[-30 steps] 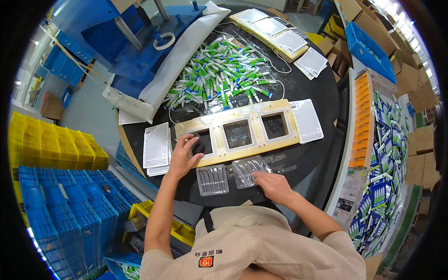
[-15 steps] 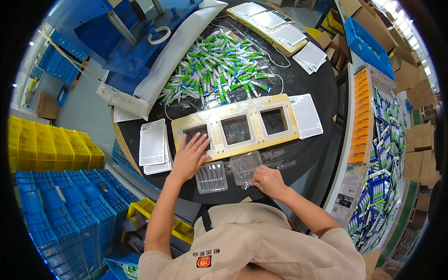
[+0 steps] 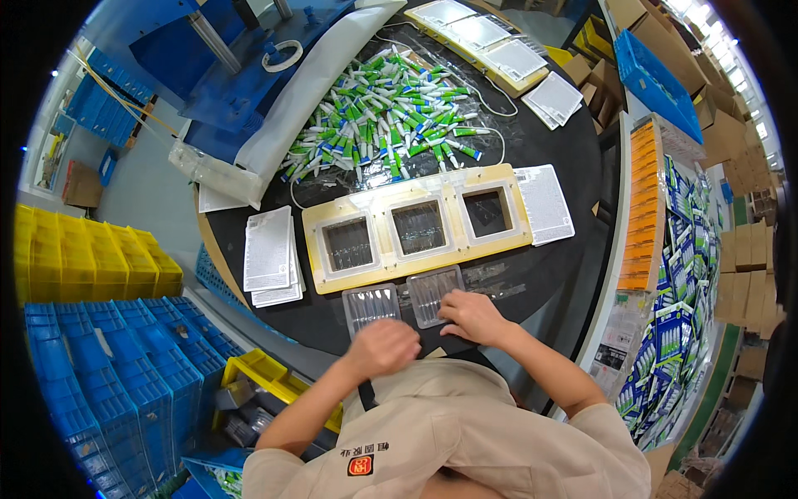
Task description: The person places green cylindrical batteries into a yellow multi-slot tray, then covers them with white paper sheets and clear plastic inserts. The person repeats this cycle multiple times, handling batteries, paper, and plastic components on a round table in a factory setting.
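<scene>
My left hand (image 3: 384, 348), fingers curled and slightly blurred, is over the near edge of a clear ribbed plastic blister tray (image 3: 371, 301). Its fingertips are hidden, so what they hold, if anything, does not show. My right hand (image 3: 474, 318) pinches the right edge of a second clear blister tray (image 3: 434, 291), which lies beside the first. Just beyond them is a yellow frame (image 3: 416, 270) with three square openings. Ribbed clear plastic shows in the left opening (image 3: 347, 244) and the middle opening (image 3: 418, 227); through the right opening (image 3: 487, 212) a dark surface shows.
A heap of green-and-white tubes (image 3: 391, 116) covers the far table. White printed cards lie left (image 3: 268, 254) and right (image 3: 546, 204) of the frame. Another loaded yellow frame (image 3: 482, 41) sits behind. Blue crates (image 3: 125, 366) stand left; packaged tubes (image 3: 673, 308) are piled right.
My left hand has drawn back from the frame's left opening toward me, down to the left tray. My right hand stays at the right tray, its fingers slightly farther forward. The frame has shifted slightly left.
</scene>
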`<action>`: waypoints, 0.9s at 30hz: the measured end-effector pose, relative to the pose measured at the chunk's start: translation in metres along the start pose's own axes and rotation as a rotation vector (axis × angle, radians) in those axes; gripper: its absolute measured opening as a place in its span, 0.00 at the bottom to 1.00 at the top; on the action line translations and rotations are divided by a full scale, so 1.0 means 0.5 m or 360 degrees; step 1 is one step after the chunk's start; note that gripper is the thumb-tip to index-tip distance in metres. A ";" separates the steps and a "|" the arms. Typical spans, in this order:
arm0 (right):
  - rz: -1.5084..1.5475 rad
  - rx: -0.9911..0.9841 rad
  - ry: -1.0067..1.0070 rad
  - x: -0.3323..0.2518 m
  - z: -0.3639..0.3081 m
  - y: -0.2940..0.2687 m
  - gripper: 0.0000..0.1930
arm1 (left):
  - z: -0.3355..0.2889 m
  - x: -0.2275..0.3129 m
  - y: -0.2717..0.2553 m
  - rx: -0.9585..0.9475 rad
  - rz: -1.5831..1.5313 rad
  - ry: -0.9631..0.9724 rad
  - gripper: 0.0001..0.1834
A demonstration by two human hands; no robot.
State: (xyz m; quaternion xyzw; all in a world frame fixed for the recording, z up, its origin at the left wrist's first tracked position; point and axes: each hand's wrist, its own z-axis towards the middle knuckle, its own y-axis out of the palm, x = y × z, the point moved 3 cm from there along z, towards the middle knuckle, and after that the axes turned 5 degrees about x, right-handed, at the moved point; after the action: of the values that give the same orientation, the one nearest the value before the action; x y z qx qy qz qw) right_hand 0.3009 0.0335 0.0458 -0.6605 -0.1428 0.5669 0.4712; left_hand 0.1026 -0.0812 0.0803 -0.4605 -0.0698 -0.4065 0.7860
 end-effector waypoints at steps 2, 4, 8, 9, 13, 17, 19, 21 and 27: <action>-0.0075 0.0024 -0.0122 -0.008 -0.005 0.007 0.06 | -0.018 0.029 0.039 -0.0241 0.0046 0.0138 0.09; -0.0162 0.0060 -0.0189 -0.013 -0.011 0.014 0.07 | -0.034 0.040 0.069 -0.0344 0.0148 0.0116 0.12; -0.0359 0.0126 -0.0321 -0.019 -0.027 0.023 0.15 | -0.069 0.057 0.110 -0.0485 0.0412 0.0006 0.19; -0.0419 0.0134 -0.0376 -0.021 -0.031 0.026 0.16 | -0.078 0.063 0.118 -0.0502 0.0498 0.0035 0.19; -0.0381 0.0182 -0.0288 -0.024 -0.041 0.031 0.15 | -0.101 0.072 0.133 -0.0496 0.0486 -0.0183 0.25; -0.0333 0.0512 -0.0382 -0.036 -0.035 0.016 0.13 | -0.098 0.078 0.142 -0.0468 0.0502 -0.0207 0.27; -0.0337 0.0548 -0.0343 -0.038 -0.030 0.011 0.12 | -0.095 0.077 0.144 -0.0502 0.0525 -0.0242 0.29; -0.0259 0.0583 -0.0311 -0.042 -0.028 0.009 0.11 | -0.092 0.080 0.142 -0.0465 0.0517 -0.0218 0.28; -0.0033 0.0533 -0.0002 -0.039 -0.027 0.016 0.06 | -0.099 0.077 0.135 -0.0446 0.0496 -0.0100 0.25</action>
State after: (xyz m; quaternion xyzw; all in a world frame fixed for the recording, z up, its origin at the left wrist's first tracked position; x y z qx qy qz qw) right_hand 0.3038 0.0090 0.0506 -0.5708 -0.0533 0.5782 0.5805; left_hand 0.1626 -0.1256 0.0259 -0.5830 0.0348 -0.2712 0.7651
